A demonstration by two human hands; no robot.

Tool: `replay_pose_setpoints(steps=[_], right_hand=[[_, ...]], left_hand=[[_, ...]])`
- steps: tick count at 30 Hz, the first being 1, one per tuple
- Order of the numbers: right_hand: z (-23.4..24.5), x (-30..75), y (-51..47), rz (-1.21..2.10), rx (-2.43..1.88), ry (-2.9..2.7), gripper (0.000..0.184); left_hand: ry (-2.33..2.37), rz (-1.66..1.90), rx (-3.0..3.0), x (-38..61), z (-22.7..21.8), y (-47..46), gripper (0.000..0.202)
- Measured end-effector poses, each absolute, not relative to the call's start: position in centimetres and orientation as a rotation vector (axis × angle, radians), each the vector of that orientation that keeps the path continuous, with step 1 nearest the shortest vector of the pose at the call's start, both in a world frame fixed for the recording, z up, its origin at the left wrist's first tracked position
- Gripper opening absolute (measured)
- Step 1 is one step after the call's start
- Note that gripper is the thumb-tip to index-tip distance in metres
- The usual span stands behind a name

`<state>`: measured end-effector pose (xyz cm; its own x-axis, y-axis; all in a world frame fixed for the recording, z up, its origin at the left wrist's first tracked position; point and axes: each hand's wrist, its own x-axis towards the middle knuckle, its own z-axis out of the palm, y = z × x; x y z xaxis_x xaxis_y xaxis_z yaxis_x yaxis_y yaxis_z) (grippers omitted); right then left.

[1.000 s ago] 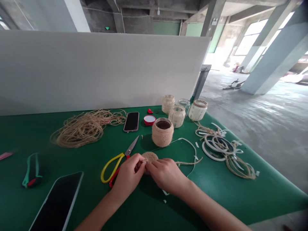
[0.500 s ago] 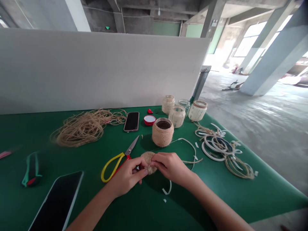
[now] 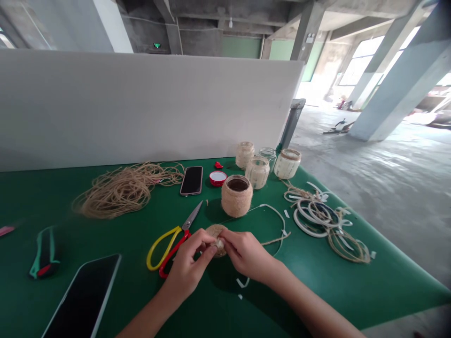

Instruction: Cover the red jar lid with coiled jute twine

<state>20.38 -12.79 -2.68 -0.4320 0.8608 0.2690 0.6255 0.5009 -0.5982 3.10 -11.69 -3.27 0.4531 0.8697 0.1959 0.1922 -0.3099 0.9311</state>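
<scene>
A small round disc wound in jute twine [image 3: 215,231] is held just above the green table [image 3: 105,230], pinched from both sides. My left hand [image 3: 188,267] grips its near left edge with thumb and fingers closed. My right hand [image 3: 246,253] pinches its right edge, fingers curled. A loose tail of twine [image 3: 276,239] trails right from the disc. Right behind stands a jar fully wrapped in twine [image 3: 237,195]. Scissors with yellow and red handles [image 3: 171,241] lie just left of my left hand.
A tangled heap of twine [image 3: 120,190], a phone [image 3: 192,180] and a red lid [image 3: 218,178] lie further back. Three glass jars [image 3: 258,171] stand at the rear. White rings and twine coils [image 3: 319,213] fill the right side. A larger phone [image 3: 81,300] lies near left.
The disc has been lifted and tilted up off the table. Both hands shifted their pinch around its edge. The white strip beneath my right hand has come into sight.
</scene>
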Motion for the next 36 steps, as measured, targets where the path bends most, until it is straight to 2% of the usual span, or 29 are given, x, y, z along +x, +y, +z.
replay_pose_setpoints(steps=[10,19,23,26,30,33,36], right_hand=[[-2.9,19.9,-13.2,0.761,-1.097,-2.262,0.016],[-3.2,19.3,-13.4,0.769,-1.068,-2.306,0.018],[-2.8,19.7,-13.2,0.625,-1.100,-2.340,0.016],[-2.2,20.0,-13.1,0.453,-1.153,-2.161,0.009],[-1.9,19.9,-13.1,0.325,-1.106,-1.998,0.017],[-2.2,19.8,-13.1,0.293,-1.049,-2.033,0.007],[-2.4,19.8,-13.0,0.352,-1.045,-1.991,0.011]], left_hand=[[0.973,1.092,1.829,3.2,-3.3,-11.7,0.010],[0.988,1.100,1.479,3.9,-3.6,-12.4,0.011],[1.009,1.117,1.500,3.7,-3.5,-12.2,0.011],[1.063,1.127,1.580,3.5,-3.4,-11.8,0.012],[1.057,1.068,1.630,3.7,-3.6,-11.7,0.014],[1.037,1.027,1.663,3.8,-3.7,-11.9,0.013],[1.047,0.992,1.716,3.8,-3.7,-12.0,0.012]])
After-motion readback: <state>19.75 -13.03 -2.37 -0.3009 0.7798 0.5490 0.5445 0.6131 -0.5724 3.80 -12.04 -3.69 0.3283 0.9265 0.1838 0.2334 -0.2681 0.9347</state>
